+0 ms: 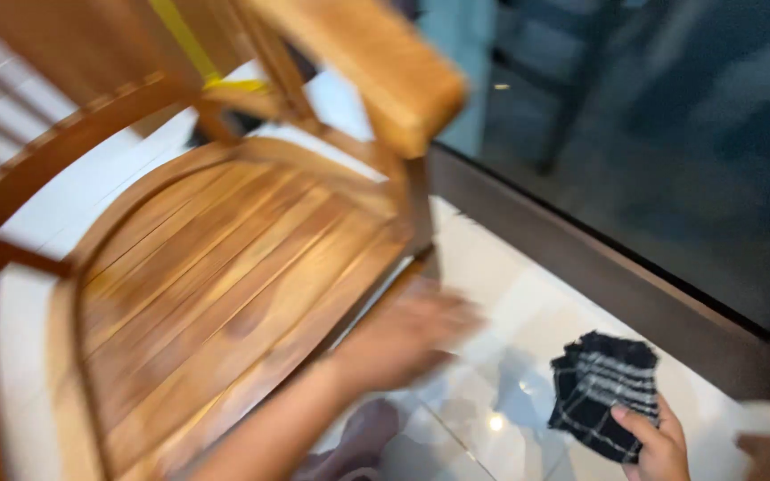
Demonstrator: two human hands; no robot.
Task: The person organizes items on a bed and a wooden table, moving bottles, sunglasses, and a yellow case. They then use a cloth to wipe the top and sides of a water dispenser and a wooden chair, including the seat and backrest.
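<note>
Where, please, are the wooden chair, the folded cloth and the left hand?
wooden chair (225,258), head view, middle of the slatted seat.
folded cloth (603,392), head view, centre of the dark checked fabric.
left hand (403,334), head view, blurred back of the hand.

Chair (216,267) on the floor (528,312), filling the left and middle of the view; seat slats running from the near left corner toward the far right corner. Armrest (376,62) above the seat's far right corner, backrest rails along the left edge. Left hand (403,334) at the seat's right edge, just off its front rail, blurred. Right hand (657,441) well to the right, over the floor near the lower edge, closed around a folded cloth (603,392). Window sill (617,276) behind the cloth, running along the floor's right edge; glass above it.
</note>
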